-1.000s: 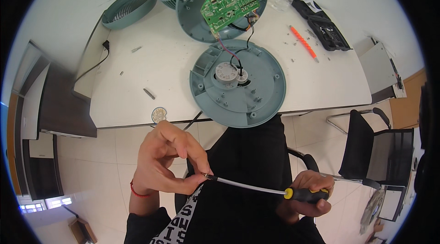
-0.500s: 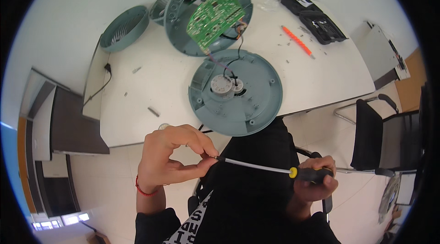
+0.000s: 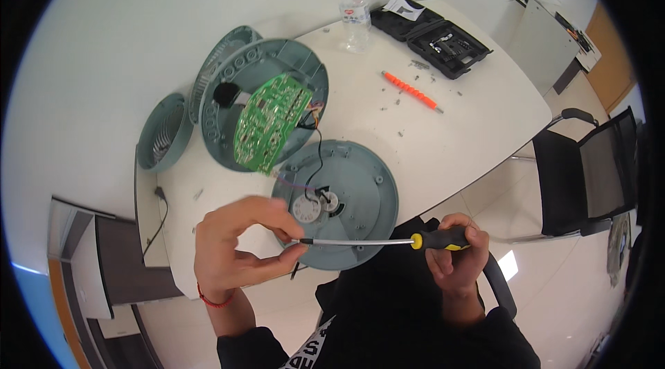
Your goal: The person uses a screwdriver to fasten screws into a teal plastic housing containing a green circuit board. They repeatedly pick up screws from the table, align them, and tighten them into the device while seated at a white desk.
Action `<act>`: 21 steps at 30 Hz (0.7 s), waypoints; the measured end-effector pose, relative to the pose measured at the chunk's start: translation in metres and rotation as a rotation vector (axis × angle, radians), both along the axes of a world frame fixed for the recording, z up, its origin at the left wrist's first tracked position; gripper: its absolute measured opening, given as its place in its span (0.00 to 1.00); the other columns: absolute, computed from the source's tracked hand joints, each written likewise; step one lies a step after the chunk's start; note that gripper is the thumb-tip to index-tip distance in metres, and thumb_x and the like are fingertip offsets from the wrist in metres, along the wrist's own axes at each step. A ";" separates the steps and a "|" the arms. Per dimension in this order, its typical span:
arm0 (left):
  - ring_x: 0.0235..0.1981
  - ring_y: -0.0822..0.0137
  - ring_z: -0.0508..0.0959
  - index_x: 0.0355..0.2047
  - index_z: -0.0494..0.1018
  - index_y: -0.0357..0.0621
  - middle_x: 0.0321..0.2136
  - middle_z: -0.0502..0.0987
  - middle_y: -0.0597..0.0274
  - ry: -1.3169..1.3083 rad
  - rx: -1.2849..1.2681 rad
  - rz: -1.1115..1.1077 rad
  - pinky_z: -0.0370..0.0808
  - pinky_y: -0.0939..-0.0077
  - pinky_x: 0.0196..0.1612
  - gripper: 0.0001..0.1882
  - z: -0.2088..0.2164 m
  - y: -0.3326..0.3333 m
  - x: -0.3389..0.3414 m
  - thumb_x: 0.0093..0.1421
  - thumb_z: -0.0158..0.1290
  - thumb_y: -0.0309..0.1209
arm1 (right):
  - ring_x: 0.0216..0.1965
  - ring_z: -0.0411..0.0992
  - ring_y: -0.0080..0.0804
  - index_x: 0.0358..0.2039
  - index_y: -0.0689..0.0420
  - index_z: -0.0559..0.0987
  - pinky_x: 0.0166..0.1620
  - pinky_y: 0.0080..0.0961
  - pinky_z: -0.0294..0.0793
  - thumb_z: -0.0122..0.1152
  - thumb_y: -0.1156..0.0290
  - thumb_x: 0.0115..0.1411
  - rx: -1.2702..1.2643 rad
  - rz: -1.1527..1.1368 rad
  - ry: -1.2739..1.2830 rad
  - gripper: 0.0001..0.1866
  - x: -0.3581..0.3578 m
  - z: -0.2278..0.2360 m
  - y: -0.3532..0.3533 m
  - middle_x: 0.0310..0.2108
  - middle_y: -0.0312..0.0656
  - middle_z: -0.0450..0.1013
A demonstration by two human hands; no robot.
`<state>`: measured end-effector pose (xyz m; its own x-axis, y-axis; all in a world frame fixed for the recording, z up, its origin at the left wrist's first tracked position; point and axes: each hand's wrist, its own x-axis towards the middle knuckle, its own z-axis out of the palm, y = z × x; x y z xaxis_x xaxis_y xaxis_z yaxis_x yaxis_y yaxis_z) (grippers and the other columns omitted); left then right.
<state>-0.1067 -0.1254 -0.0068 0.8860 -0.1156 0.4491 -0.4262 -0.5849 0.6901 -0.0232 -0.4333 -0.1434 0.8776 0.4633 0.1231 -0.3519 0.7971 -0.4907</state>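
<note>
My right hand (image 3: 458, 258) grips the black and yellow handle of a screwdriver (image 3: 367, 242), which lies nearly level across my front. At its dark tip my left hand (image 3: 220, 250) pinches thumb and forefinger together. Whatever sits between those fingertips is too small to make out. Just beyond the shaft lies a round grey-green cover (image 3: 364, 182) bearing a motor-like round part (image 3: 306, 208). Wires join it to a green circuit board (image 3: 271, 123), which hangs out of a grey-green round housing (image 3: 305, 64) standing tilted behind.
A grey-green ring-shaped shell (image 3: 166, 133) stands at the table's left. Farther back are a plastic bottle (image 3: 356, 22), an open black tool case (image 3: 450, 47), an orange rod (image 3: 412, 92) and several scattered screws (image 3: 420, 64). A black mesh chair (image 3: 571, 168) is at the right.
My view has shifted, so the table and its parts sit lower and more to the left. Both hands still hold the screwdriver between them, now closer over the round cover.
</note>
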 end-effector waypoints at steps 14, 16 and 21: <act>0.53 0.60 0.78 0.60 0.69 0.37 0.53 0.78 0.51 -0.315 0.148 0.602 0.73 0.62 0.58 0.24 0.013 0.085 0.096 0.64 0.55 0.26 | 0.27 0.72 0.27 0.56 0.71 0.70 0.32 0.25 0.72 0.59 0.63 0.68 -0.221 -0.338 -0.282 0.25 0.059 0.037 0.095 0.32 0.49 0.76; 0.52 0.61 0.79 0.60 0.71 0.39 0.52 0.80 0.52 -0.219 0.124 0.608 0.73 0.62 0.58 0.23 0.014 0.092 0.107 0.63 0.56 0.26 | 0.25 0.71 0.28 0.55 0.71 0.69 0.31 0.26 0.71 0.57 0.58 0.68 -0.386 -0.430 -0.430 0.27 0.063 0.040 0.106 0.29 0.48 0.75; 0.53 0.64 0.77 0.62 0.69 0.39 0.52 0.78 0.52 -0.045 0.069 0.570 0.70 0.70 0.59 0.23 0.013 0.091 0.124 0.66 0.54 0.25 | 0.27 0.72 0.26 0.53 0.72 0.68 0.33 0.22 0.72 0.57 0.56 0.68 -0.557 -0.488 -0.623 0.28 0.070 0.043 0.117 0.28 0.47 0.75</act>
